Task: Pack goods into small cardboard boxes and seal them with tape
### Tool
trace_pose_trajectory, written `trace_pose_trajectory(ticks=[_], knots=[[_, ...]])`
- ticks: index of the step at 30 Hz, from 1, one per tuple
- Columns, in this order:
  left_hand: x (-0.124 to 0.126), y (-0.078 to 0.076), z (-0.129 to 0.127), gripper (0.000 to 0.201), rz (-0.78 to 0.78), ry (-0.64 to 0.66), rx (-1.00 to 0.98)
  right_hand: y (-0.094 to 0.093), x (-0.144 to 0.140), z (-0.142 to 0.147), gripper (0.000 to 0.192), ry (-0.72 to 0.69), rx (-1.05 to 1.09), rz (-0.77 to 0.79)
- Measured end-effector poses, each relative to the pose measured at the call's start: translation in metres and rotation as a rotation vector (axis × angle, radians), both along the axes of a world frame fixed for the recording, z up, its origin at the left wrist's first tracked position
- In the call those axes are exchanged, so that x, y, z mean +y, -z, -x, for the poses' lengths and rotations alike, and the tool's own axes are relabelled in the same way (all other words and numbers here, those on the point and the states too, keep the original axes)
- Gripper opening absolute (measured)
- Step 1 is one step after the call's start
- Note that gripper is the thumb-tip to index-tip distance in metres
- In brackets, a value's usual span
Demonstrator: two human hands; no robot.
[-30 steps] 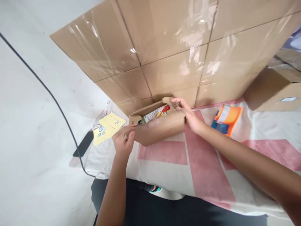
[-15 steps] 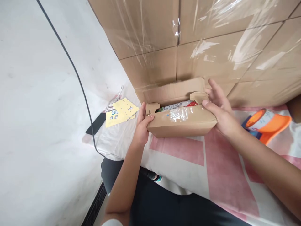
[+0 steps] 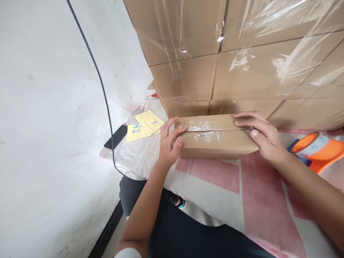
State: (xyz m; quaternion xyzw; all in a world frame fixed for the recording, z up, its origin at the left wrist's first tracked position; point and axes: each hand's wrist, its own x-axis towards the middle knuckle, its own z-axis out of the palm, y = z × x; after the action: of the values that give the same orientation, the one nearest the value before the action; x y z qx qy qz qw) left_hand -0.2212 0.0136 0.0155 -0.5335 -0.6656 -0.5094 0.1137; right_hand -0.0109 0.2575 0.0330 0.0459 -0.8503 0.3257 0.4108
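A small brown cardboard box (image 3: 212,143) rests on the pink and white cloth, its top flaps folded down and meeting at a seam with bits of clear tape. My left hand (image 3: 170,141) grips its left end, fingers over the top edge and thumb at the front. At the right end, my right hand (image 3: 264,136) holds the box with its fingers laid over the flap and the thumb near the front corner. The contents are hidden under the flaps.
Large cartons in clear wrap (image 3: 185,79) stand stacked behind the box. An orange tape dispenser (image 3: 322,148) lies at the right. Yellow paper sheets (image 3: 145,125) and a black phone (image 3: 116,137) are at the left, near a hanging dark cable (image 3: 103,89).
The box's raised back flap has been folded down, covering the packets that showed inside. Both hands have shifted onto the top edges. The view has moved slightly.
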Motion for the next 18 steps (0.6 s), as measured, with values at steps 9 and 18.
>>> trace_pose_trajectory(ticks=[9,18], knots=[[0.003,-0.004,0.020,0.045,0.123,0.110,0.143,0.023,-0.002,0.007,0.050,0.048,0.017,0.150],[-0.017,0.039,0.111,0.084,0.689,-0.664,-0.240,0.042,-0.008,0.008,0.061,0.178,0.117,0.168]])
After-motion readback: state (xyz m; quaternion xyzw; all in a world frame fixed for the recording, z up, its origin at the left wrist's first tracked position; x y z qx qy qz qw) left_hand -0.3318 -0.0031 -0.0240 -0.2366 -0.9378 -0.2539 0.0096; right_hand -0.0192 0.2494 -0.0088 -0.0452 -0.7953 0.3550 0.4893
